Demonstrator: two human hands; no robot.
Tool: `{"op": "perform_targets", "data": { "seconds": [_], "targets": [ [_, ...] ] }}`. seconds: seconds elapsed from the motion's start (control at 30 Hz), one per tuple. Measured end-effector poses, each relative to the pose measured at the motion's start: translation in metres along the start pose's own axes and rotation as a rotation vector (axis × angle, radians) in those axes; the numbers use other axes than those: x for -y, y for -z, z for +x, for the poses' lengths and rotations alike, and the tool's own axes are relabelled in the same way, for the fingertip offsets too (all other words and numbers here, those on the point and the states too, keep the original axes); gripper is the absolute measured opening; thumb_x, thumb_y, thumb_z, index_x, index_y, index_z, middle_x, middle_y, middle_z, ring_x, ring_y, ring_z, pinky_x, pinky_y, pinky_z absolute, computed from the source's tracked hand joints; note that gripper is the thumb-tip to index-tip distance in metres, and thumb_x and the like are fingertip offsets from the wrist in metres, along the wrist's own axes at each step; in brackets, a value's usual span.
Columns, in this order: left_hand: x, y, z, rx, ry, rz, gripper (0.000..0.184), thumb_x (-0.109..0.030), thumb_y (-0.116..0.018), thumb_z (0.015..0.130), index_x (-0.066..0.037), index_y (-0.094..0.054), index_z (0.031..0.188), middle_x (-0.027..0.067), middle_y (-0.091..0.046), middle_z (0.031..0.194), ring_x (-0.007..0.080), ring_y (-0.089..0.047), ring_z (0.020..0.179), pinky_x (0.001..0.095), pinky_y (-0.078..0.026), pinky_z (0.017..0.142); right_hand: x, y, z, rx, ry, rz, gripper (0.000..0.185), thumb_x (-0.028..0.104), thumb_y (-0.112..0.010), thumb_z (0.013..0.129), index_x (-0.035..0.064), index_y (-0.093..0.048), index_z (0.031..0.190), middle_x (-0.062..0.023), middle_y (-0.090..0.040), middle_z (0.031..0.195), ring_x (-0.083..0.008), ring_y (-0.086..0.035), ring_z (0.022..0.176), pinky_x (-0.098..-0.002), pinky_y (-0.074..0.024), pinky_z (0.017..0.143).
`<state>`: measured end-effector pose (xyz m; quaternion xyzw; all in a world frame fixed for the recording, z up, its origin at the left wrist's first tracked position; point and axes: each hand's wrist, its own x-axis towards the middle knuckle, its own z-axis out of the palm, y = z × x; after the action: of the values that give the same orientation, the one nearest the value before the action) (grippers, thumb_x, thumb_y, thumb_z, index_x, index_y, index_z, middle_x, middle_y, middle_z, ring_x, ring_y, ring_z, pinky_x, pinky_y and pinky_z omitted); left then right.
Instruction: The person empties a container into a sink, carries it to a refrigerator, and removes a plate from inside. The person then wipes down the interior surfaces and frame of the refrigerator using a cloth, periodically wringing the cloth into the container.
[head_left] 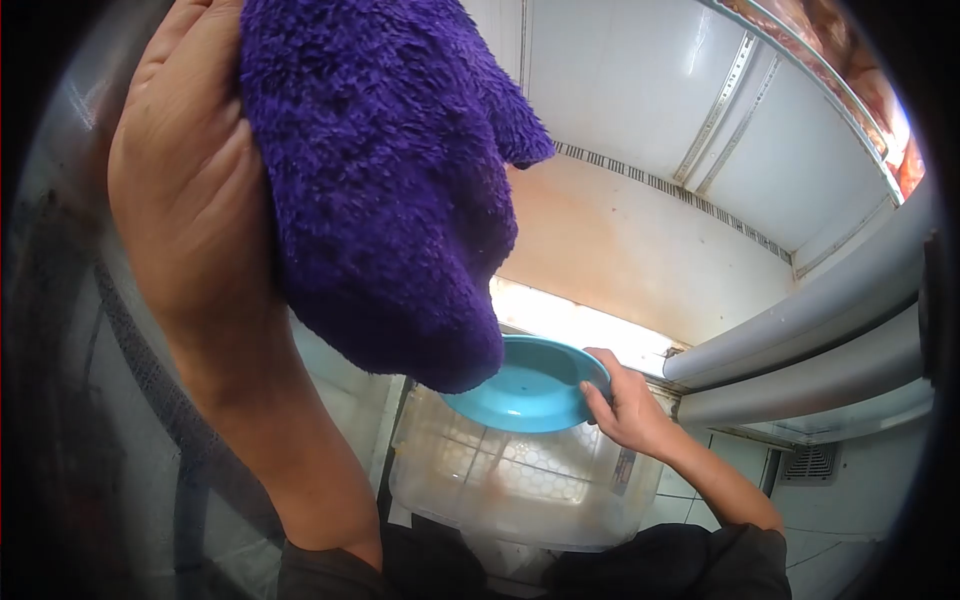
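A fluffy purple cloth [385, 180] hangs large and close to the camera at the upper left. My left hand [195, 130] is raised beside it, closed on the cloth, with the fingertips out of frame or behind it. Lower down, my right hand [628, 402] grips the right rim of a light blue plastic basin [530, 385], thumb on the inner side. The basin is tilted toward me, and the cloth's lower end covers its left part from view.
Below the basin is a translucent plastic bin [510, 500]. Behind stands a white cabinet interior [620, 70] with a stained base panel [620, 240]. Rounded grey rails [800, 335] run at the right. Raw meat [850, 50] shows on a shelf at the upper right.
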<state>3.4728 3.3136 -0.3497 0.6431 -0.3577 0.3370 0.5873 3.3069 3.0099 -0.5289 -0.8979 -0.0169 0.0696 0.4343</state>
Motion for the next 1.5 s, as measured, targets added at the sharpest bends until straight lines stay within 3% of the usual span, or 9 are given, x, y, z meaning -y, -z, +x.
{"op": "perform_targets", "data": {
  "seconds": [0.07,0.17,0.37,0.4,0.47,0.7,0.8,1.0,1.5],
  "targets": [
    [0.0,0.002,0.0,-0.02,-0.015,0.01,0.038,-0.007,-0.045,0.1,0.009,-0.052,0.134,0.0162,-0.065,0.112,0.0197,-0.07,0.092,0.0275,-0.06,0.08,0.0,0.002,0.009,-0.085,0.094,0.015,0.04,0.007,-0.055,0.094,0.0041,-0.048,0.133,-0.0272,-0.067,0.092,-0.045,-0.067,0.086,-0.044,-0.0526,0.077],
    [0.001,0.001,-0.003,-0.033,-0.023,0.018,0.038,-0.008,-0.045,0.1,0.009,-0.052,0.133,0.0162,-0.065,0.112,0.0197,-0.07,0.092,0.0273,-0.06,0.08,-0.049,0.013,0.06,-0.409,0.327,-0.134,0.042,0.007,-0.054,0.097,-0.0029,-0.045,0.137,-0.02,-0.066,0.085,-0.0236,-0.067,0.067,-0.0349,-0.0525,0.06],
    [0.007,-0.012,-0.013,-0.034,0.014,-0.001,0.039,-0.008,-0.046,0.099,0.01,-0.052,0.133,0.0163,-0.066,0.111,0.0195,-0.07,0.091,0.0271,-0.06,0.079,-0.141,0.07,0.233,-0.767,0.046,0.101,0.047,0.015,-0.042,0.101,0.0051,-0.036,0.147,-0.0246,-0.07,0.088,-0.0306,-0.071,0.064,-0.0425,-0.0564,0.06],
    [0.007,-0.013,-0.017,-0.024,0.025,-0.005,0.039,-0.009,-0.046,0.099,0.01,-0.052,0.133,0.0163,-0.066,0.111,0.0195,-0.07,0.091,0.027,-0.06,0.079,-0.15,0.083,0.253,-0.744,-0.1,0.032,0.047,0.013,-0.042,0.102,0.0016,-0.035,0.147,-0.0266,-0.067,0.11,-0.0318,-0.073,0.081,-0.0376,-0.0638,0.061],
    [0.008,-0.014,-0.024,-0.007,0.055,-0.015,0.039,-0.009,-0.046,0.099,0.01,-0.052,0.133,0.0164,-0.066,0.11,0.0195,-0.07,0.091,0.027,-0.06,0.079,-0.238,0.083,0.319,-1.054,0.055,-0.089,0.045,0.014,-0.043,0.1,0.0069,-0.043,0.144,-0.0247,-0.071,0.091,-0.0293,-0.073,0.069,-0.0419,-0.0571,0.062],
    [0.013,-0.008,-0.031,0.06,0.09,0.009,0.039,-0.01,-0.046,0.099,0.01,-0.052,0.132,0.0164,-0.066,0.109,0.0193,-0.07,0.09,0.0267,-0.06,0.078,-0.236,0.008,0.296,-0.58,0.181,0.233,0.041,0.007,-0.045,0.1,-0.0023,-0.045,0.14,-0.0239,-0.068,0.108,-0.029,-0.074,0.071,-0.0363,-0.0629,0.06],
    [0.009,-0.007,-0.028,0.105,0.083,-0.016,0.04,-0.01,-0.046,0.099,0.011,-0.053,0.132,0.0165,-0.066,0.109,0.0193,-0.07,0.089,0.0265,-0.06,0.077,-0.196,-0.016,0.263,-0.445,-0.082,0.395,0.04,0.008,-0.046,0.1,-0.0039,-0.046,0.138,-0.0241,-0.067,0.11,-0.0288,-0.074,0.07,-0.0371,-0.0625,0.06],
    [-0.003,-0.007,-0.003,0.247,0.015,-0.055,0.04,-0.011,-0.046,0.098,0.011,-0.053,0.131,0.0165,-0.066,0.108,0.0191,-0.07,0.089,0.0263,-0.06,0.077,-0.198,-0.027,0.24,-0.151,-0.157,0.585,0.045,0.006,-0.039,0.103,-0.0054,-0.028,0.146,-0.0299,-0.054,0.128,-0.0362,-0.07,0.096,-0.0378,-0.0654,0.08],
    [-0.026,-0.028,0.006,0.071,0.077,0.005,0.041,-0.006,-0.052,0.099,0.009,-0.048,0.138,0.0173,-0.066,0.11,0.0199,-0.071,0.087,0.0284,-0.062,0.077,-0.085,0.022,0.081,-0.034,-0.277,0.712,0.044,0.01,-0.046,0.103,-0.005,-0.032,0.142,-0.0245,-0.058,0.123,-0.0306,-0.072,0.089,-0.037,-0.0656,0.077]
  ]
}}
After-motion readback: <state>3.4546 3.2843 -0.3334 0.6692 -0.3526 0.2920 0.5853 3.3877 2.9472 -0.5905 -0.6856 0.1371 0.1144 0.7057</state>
